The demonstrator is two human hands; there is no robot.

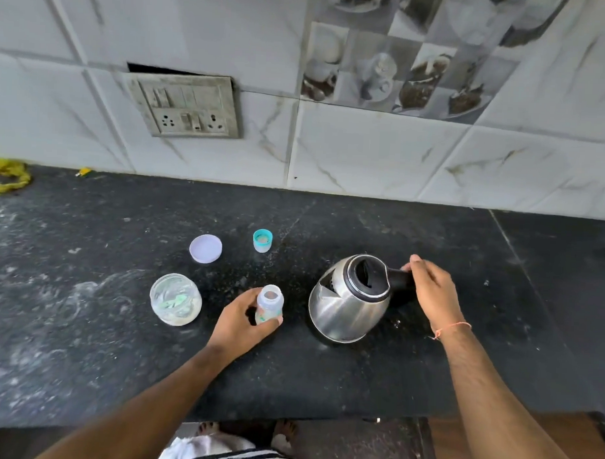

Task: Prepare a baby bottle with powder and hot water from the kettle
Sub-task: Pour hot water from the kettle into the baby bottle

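A: Bottle?
B: Baby bottle (269,303) upright, uncapped, mid bench (84,342); left hand (244,325) wrapped round it; kettle (350,299) just right, lid open, right hand (429,288) gripping its handle.
A: Rest?
B: Powder jar (175,299) left; its lid (205,248) & bottle cap (262,240) farther back.

Left hand (243,325) wraps the open baby bottle (269,303), upright on the black counter (84,342). At the bottle's three o'clock stands the steel kettle (346,306), lid up, spout toward the bottle, and the right hand (431,288) grips its black handle (399,279). At the bottle's nine o'clock, the open powder jar (175,299), a green scoop inside. Its white lid (205,248) lies at the bottle's eleven o'clock; the teal bottle cap (262,240) sits at twelve, apart from both. A yellow cloth (8,178) lies far off at ten o'clock by the wall.
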